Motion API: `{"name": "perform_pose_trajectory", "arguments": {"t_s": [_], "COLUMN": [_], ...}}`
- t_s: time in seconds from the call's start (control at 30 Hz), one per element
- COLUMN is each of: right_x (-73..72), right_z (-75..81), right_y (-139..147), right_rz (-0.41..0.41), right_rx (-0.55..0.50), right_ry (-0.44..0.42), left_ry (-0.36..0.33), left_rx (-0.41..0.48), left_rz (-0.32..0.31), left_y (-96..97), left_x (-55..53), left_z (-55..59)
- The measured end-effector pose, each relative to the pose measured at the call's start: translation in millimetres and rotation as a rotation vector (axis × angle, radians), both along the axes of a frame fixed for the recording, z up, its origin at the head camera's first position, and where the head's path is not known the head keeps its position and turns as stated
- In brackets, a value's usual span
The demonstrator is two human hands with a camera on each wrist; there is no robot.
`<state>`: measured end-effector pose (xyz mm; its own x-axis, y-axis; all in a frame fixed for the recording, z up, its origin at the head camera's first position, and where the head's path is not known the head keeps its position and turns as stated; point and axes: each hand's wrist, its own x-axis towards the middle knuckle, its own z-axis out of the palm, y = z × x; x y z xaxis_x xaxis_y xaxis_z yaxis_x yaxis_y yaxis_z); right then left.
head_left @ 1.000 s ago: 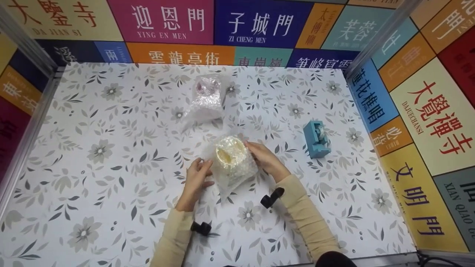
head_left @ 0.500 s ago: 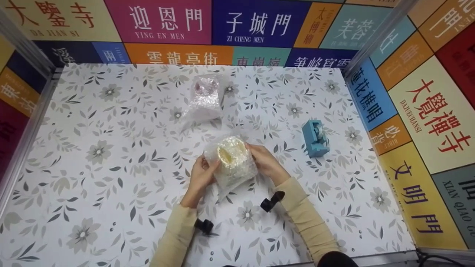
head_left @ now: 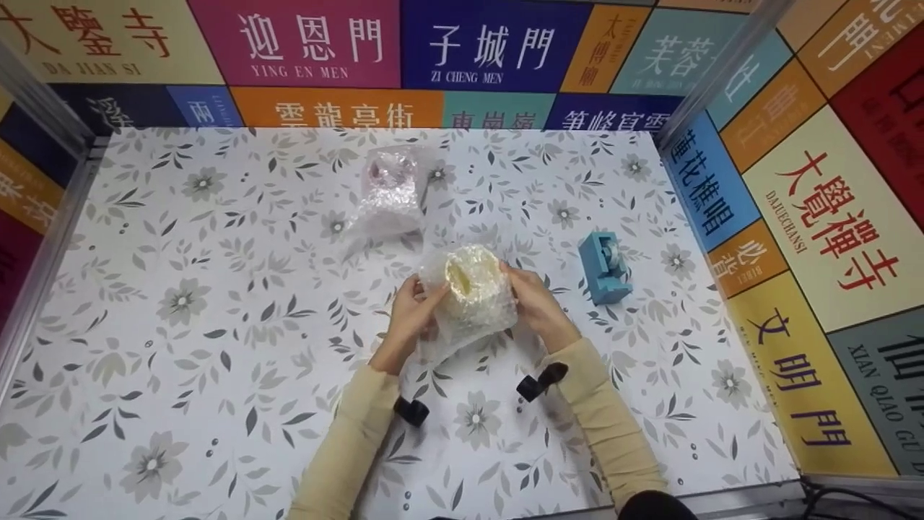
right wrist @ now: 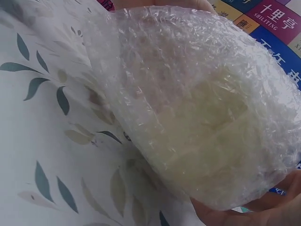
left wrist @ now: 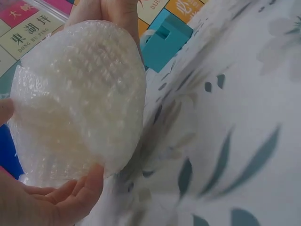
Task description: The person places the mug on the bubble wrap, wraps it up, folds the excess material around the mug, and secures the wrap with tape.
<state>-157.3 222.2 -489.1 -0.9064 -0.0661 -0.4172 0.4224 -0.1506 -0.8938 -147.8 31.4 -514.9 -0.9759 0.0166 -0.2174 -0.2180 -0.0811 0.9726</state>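
Between my two hands is a bubble-wrapped bundle [head_left: 482, 292], with a pale yellow, round, cup-like rim showing through the clear wrap at its top. My left hand [head_left: 413, 314] grips its left side, thumb on the near face. In the left wrist view, the fingers [left wrist: 87, 193] curl under the bundle's lower edge. The right side is held by my right hand [head_left: 540, 303], and its fingers partly disappear behind the wrap. The right wrist view shows the wrap [right wrist: 202, 103] filling most of the picture, with a yellowish shape inside.
A second bubble-wrapped bundle [head_left: 393, 188], pinkish inside, lies farther back on the floral-patterned table [head_left: 253, 347]. To the right stands a teal tape dispenser [head_left: 605, 269]. Panels with Chinese lettering [head_left: 317, 43] wall the back and sides.
My left hand has come in from beside the bundle and taken hold of its left side. Both hands and the bundle have since shifted slightly away from me and to the right.
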Motion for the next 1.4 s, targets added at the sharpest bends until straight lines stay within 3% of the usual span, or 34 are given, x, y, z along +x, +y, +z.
{"name": "perform_pose_trajectory", "arguments": {"t_s": [0.27,0.57,0.7,0.8,1.1,1.4], "right_x": [-22.0,-58.0,-76.0,-89.9,-129.4,-155.1], "right_z": [15.7,26.9,29.5,30.6,16.8,1.1], "right_y": [12.8,24.2,27.0,28.0,30.3,25.9], "right_rz": [-0.073,-0.131,-0.168,-0.197,-0.291,-0.298], "right_rx": [0.005,0.05,0.04,0.038,-0.028,-0.04], "right_ry": [0.005,-0.006,-0.013,-0.032,-0.096,-0.058], "left_ry": [-0.115,-0.175,-0.223,-0.222,-0.236,-0.251], "left_rx": [0.044,0.077,0.127,0.135,0.089,0.072], "left_rz": [0.006,-0.028,-0.006,0.026,0.049,0.038], "left_y": [19.5,33.8,41.6,48.4,60.4,60.4], "left_x": [-34.8,-82.3,-103.3,-118.3,-153.8,-180.1], "left_z": [16.6,35.9,43.7,47.6,47.1,38.4]}}
